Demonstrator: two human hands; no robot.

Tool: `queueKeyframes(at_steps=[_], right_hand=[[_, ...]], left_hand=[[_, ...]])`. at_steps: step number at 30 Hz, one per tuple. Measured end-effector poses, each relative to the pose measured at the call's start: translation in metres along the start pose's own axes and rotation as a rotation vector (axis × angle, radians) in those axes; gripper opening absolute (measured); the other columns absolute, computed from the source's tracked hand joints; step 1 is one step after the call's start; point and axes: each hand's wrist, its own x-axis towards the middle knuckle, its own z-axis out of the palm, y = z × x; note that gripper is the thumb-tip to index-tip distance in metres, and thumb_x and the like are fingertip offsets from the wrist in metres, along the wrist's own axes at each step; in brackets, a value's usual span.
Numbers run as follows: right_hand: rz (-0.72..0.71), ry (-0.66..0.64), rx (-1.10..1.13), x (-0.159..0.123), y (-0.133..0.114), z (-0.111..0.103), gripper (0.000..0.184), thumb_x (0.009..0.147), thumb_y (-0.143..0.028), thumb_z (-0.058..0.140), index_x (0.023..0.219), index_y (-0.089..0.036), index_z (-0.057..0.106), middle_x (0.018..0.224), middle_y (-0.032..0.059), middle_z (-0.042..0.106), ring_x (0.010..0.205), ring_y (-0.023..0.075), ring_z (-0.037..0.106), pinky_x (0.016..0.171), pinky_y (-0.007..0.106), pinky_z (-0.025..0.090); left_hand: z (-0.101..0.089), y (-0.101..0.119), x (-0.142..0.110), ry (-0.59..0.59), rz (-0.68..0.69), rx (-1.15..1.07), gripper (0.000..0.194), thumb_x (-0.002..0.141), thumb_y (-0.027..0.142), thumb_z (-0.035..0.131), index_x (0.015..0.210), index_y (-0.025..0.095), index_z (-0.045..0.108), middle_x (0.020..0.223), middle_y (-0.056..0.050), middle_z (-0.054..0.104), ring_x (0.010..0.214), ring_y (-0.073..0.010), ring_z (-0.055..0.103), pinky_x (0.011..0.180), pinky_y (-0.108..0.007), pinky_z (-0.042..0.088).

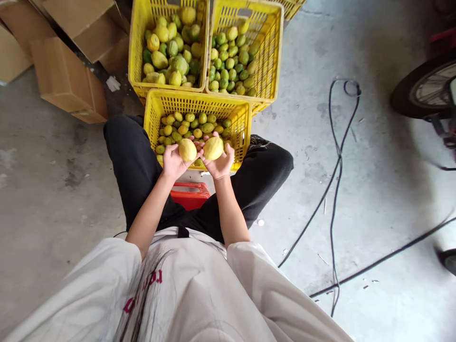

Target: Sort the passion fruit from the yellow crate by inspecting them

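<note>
A yellow lemon (187,150) rests in my left hand (173,164), its fingers curled under and around the fruit. My right hand (221,164) holds a second yellow lemon (213,148) the same way, palm up. Both hands are side by side, close together, over the near edge of a yellow plastic crate (245,114). Inside that crate lie several small yellow-green lemons (207,128), partly hidden behind my hands.
Behind stand two larger yellow crates, the left crate (133,57) and the right crate (274,52), both holding green and yellow fruit. Cardboard boxes (66,78) lie at left. A red plastic stool (190,194) shows between my legs. Black cable (338,161) and a wheel (409,88) are at right.
</note>
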Motion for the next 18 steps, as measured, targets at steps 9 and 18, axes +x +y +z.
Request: queueKeyframes(at_steps=[9, 18], right_hand=[[0.035, -0.023, 0.012, 0.001, 0.001, -0.003, 0.037, 0.095, -0.046, 0.066, 0.128, -0.030, 0.068, 0.119, 0.0045, 0.079, 0.124, 0.0254, 0.076, 0.097, 0.052, 0.072], [0.034, -0.015, -0.119, 0.004, 0.007, -0.010, 0.029, 0.094, -0.040, 0.071, 0.122, -0.034, 0.065, 0.109, -0.0010, 0.075, 0.107, 0.0215, 0.077, 0.086, 0.038, 0.074]], left_hand=[[-0.002, -0.003, 0.003, 0.057, 0.064, -0.008, 0.034, 0.105, 0.048, 0.066, 0.133, 0.030, 0.070, 0.117, -0.007, 0.079, 0.120, -0.0245, 0.078, 0.086, -0.030, 0.066], [-0.007, -0.004, 0.006, 0.003, 0.023, 0.081, 0.022, 0.094, 0.030, 0.075, 0.115, 0.028, 0.069, 0.091, 0.001, 0.073, 0.083, -0.0156, 0.078, 0.075, -0.024, 0.063]])
